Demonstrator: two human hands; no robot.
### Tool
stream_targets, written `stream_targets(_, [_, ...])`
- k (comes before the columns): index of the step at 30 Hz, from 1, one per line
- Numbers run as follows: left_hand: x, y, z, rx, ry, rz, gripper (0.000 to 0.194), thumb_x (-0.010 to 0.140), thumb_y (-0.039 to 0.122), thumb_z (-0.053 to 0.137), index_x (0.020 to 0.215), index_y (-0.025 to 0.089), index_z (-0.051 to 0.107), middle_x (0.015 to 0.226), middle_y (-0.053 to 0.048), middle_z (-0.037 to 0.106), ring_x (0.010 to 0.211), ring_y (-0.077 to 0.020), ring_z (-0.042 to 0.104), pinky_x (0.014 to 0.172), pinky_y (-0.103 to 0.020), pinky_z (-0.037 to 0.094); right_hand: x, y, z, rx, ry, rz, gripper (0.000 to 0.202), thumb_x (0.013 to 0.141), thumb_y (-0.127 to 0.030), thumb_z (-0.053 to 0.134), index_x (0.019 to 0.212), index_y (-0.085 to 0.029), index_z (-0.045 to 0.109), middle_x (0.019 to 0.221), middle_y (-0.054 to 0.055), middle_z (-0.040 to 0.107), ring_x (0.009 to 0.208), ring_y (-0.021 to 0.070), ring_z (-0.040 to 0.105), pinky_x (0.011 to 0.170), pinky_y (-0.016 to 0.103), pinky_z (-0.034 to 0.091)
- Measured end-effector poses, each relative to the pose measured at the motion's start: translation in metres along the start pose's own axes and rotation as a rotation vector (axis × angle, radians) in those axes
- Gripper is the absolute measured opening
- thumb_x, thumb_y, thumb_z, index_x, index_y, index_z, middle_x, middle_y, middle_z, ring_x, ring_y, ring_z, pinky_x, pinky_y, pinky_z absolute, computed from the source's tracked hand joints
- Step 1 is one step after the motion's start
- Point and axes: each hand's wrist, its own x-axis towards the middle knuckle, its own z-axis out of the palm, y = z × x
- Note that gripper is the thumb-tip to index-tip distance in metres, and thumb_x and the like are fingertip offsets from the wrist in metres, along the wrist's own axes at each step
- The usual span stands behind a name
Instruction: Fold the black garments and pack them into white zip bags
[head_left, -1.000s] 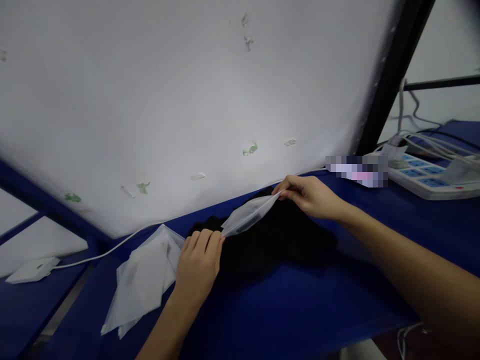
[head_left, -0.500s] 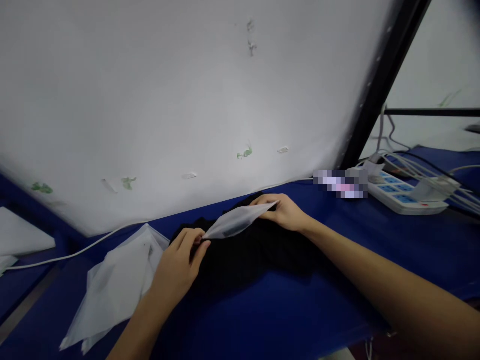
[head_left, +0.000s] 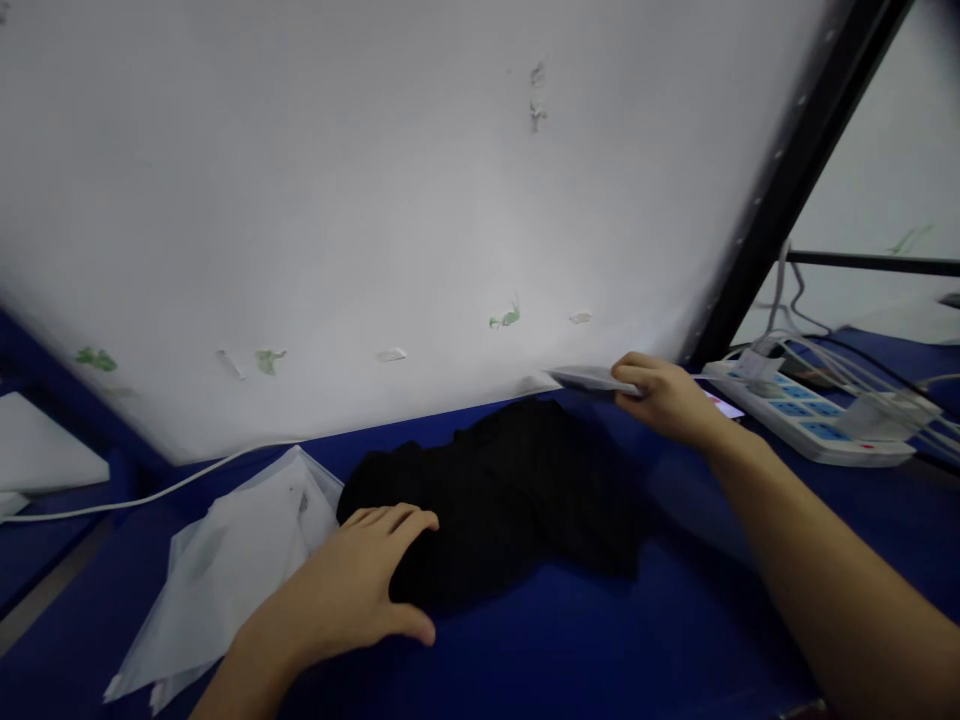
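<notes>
A black cloth item [head_left: 517, 490], perhaps a garment, lies bunched on the blue table [head_left: 510, 660]. My left hand [head_left: 375, 575] is at its left end, thumb and fingers spread with nothing held between them. Over to the right, my right hand [head_left: 664, 395] pinches the edge of a translucent plastic bag [head_left: 589, 378]. The bag is raised behind the cloth's right part, close to the wall, and looks thin and partly blurred. Beside my left wrist rests a loose stack of frosted plastic bags [head_left: 232, 560].
A white wall panel [head_left: 375, 200] stands along the back. At the right are a white power strip [head_left: 817, 415] with several cables and part of a lit phone [head_left: 724, 405], half hidden by my right hand. A white cable [head_left: 165, 492] runs along the left rear.
My left hand has let go of the plastic bag, dropped lower and opened beside the black cloth. My right hand has carried the bag to the right, away from above the cloth.
</notes>
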Motion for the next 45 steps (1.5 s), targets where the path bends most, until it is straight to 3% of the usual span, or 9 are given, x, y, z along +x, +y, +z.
stream_targets(5, [-0.005, -0.001, -0.01, -0.036, -0.041, 0.006, 0.032, 0.079, 0.022, 0.071, 0.109, 0.033, 0.064, 0.122, 0.0, 0.068, 0.104, -0.0237, 0.068, 0.083, -0.035, 0.056, -0.009, 0.022, 0.025, -0.03, -0.349, -0.018, 0.015, 0.066, -0.006, 0.052, 0.065, -0.021, 0.056, 0.08, 0.003, 0.057, 0.069, 0.0165, 0.054, 0.064, 0.03, 0.043])
stream_targets(9, [-0.002, -0.004, -0.012, -0.036, 0.042, 0.079, 0.017, 0.09, 0.02, 0.056, 0.095, 0.03, 0.069, 0.124, 0.0, 0.066, 0.101, -0.0195, 0.069, 0.085, -0.032, 0.055, -0.015, 0.021, 0.015, 0.015, -0.494, 0.044, 0.027, 0.063, -0.009, 0.061, 0.086, -0.022, 0.067, 0.096, 0.006, 0.061, 0.086, 0.0218, 0.06, 0.079, 0.036, 0.049])
stream_targets(12, [0.002, -0.002, -0.012, -0.1, 0.089, -0.001, 0.023, 0.096, 0.022, 0.047, 0.099, 0.028, 0.069, 0.122, -0.002, 0.064, 0.101, -0.0179, 0.066, 0.088, -0.031, 0.053, -0.012, -0.018, -0.009, 0.038, -0.464, 0.065, 0.046, 0.068, -0.016, 0.066, 0.112, -0.024, 0.06, 0.112, 0.008, 0.056, 0.105, 0.027, 0.055, 0.095, 0.044, 0.044])
stream_targets(16, [0.007, -0.004, -0.01, -0.197, 0.135, -0.222, 0.025, 0.1, 0.028, 0.039, 0.109, 0.027, 0.063, 0.111, -0.001, 0.067, 0.097, -0.0185, 0.064, 0.086, -0.034, 0.052, -0.012, -0.093, -0.022, 0.27, -0.802, -0.034, 0.054, 0.071, -0.038, 0.073, 0.117, -0.024, 0.05, 0.118, 0.007, 0.049, 0.107, 0.0267, 0.051, 0.093, 0.04, 0.045])
stream_targets(19, [0.009, -0.01, -0.007, -0.203, 0.176, -0.308, 0.024, 0.1, 0.03, 0.04, 0.111, 0.027, 0.061, 0.108, 0.0, 0.068, 0.097, -0.0201, 0.064, 0.085, -0.037, 0.05, -0.018, -0.125, -0.013, 0.191, -0.945, -0.051, 0.056, 0.059, -0.029, 0.076, 0.109, -0.022, 0.051, 0.113, 0.007, 0.049, 0.106, 0.0301, 0.049, 0.092, 0.045, 0.044])
stream_targets(28, [0.0, -0.015, -0.025, -0.256, -0.18, -0.104, 0.01, 0.092, 0.027, 0.055, 0.093, 0.027, 0.065, 0.103, 0.001, 0.067, 0.094, -0.0187, 0.062, 0.086, -0.032, 0.046, -0.008, -0.1, -0.029, 0.324, -0.932, -0.055, 0.02, 0.074, -0.012, 0.05, 0.089, -0.021, 0.061, 0.106, 0.006, 0.062, 0.098, 0.023, 0.059, 0.089, 0.039, 0.044])
stream_targets(33, [-0.003, -0.017, -0.034, -0.329, -0.132, -0.217, 0.029, 0.097, 0.036, 0.042, 0.088, 0.026, 0.068, 0.086, 0.0, 0.068, 0.076, -0.0171, 0.06, 0.07, -0.029, 0.046, -0.006, -0.078, -0.038, 0.572, -0.888, 0.109, 0.024, 0.087, -0.025, 0.048, 0.101, -0.021, 0.068, 0.102, 0.004, 0.069, 0.096, 0.0226, 0.062, 0.086, 0.035, 0.048])
stream_targets(37, [0.003, -0.022, -0.03, -0.337, 0.003, -0.411, 0.033, 0.094, 0.046, 0.042, 0.088, 0.025, 0.067, 0.076, 0.001, 0.067, 0.067, -0.0177, 0.058, 0.062, -0.028, 0.043, -0.003, -0.059, -0.022, 0.661, -0.688, 0.3, 0.03, 0.089, -0.041, 0.053, 0.11, -0.023, 0.066, 0.103, 0.004, 0.069, 0.097, 0.0232, 0.062, 0.082, 0.035, 0.048])
stream_targets(45, [0.016, -0.036, -0.001, -0.126, 0.113, -0.625, 0.023, 0.085, 0.042, 0.053, 0.088, 0.024, 0.067, 0.071, 0.001, 0.067, 0.068, -0.0204, 0.062, 0.062, -0.031, 0.04, 0.0, -0.057, 0.041, 0.094, -0.443, 0.307, 0.021, 0.081, -0.034, 0.063, 0.096, -0.02, 0.067, 0.088, 0.006, 0.07, 0.076, 0.0222, 0.064, 0.068, 0.035, 0.047])
